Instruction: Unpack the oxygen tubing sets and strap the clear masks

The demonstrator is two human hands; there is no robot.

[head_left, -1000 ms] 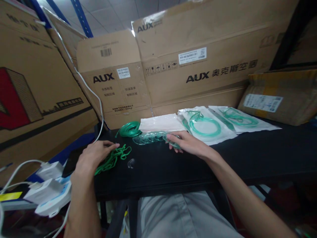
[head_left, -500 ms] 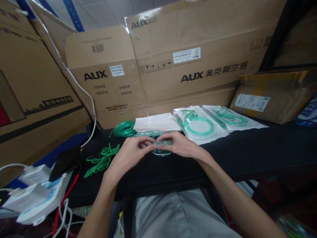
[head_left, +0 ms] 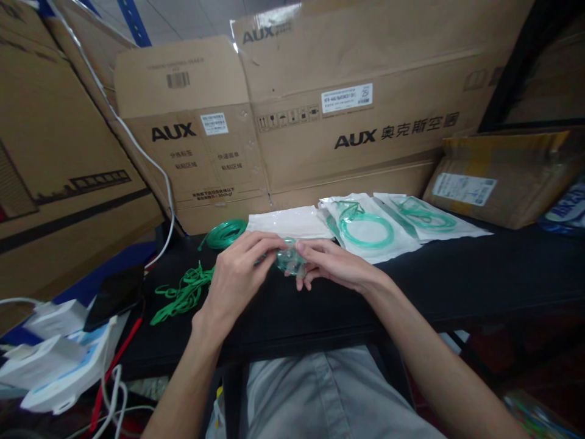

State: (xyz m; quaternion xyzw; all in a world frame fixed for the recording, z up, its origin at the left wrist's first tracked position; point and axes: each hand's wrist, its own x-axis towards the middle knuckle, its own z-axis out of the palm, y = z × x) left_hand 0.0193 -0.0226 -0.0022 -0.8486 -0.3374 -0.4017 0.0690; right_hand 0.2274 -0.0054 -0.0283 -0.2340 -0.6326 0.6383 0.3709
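Observation:
A clear, green-tinted plastic oxygen mask is held between my two hands just above the black table. My left hand is closed on its left side, fingertips at the upper rim. On the other side, my right hand pinches it with the thumb on top and some fingers beneath. Fingers cover parts of the mask. A heap of green elastic straps lies left of my left hand. Behind that hand rests a coil of green tubing. White pouches lie behind the mask.
Two white packs with green tubing lie to the right. A taped carton stands at the far right, large cardboard panels at the back. On the left are a phone and a power strip with cables.
The mask has been lifted slightly and turned in my hands. My left hand has moved up over its edge, and some right fingers now extend below it. The view has shifted a little.

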